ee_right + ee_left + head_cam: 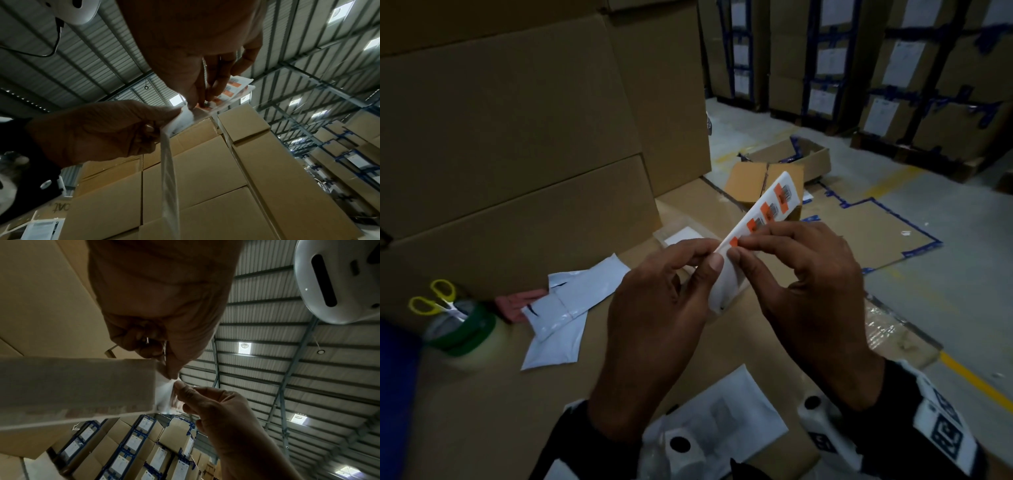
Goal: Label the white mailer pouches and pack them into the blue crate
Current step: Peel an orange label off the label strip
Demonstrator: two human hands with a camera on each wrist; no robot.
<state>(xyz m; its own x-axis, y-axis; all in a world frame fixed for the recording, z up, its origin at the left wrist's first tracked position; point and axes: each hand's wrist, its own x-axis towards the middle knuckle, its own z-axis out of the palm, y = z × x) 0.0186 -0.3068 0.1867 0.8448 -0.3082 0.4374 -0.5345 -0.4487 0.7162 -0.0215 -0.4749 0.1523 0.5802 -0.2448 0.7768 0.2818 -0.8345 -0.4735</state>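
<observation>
Here the left hand (654,301) pinches the near end of a white label strip (763,219) carrying orange barcode stickers, too blurred to read, while the right hand (808,284) pinches the nearest sticker (734,242). White mailer pouches (565,305) lie on the cardboard bench (482,411) to the left of both hands. Farther left, yellow-handled scissors (434,299) stand inside a tape roll (465,335).

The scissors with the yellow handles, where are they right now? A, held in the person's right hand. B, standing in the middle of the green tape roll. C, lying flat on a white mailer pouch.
B: the scissors stand blades-down in the core of the green tape roll, while both hands hold the label strip.
</observation>
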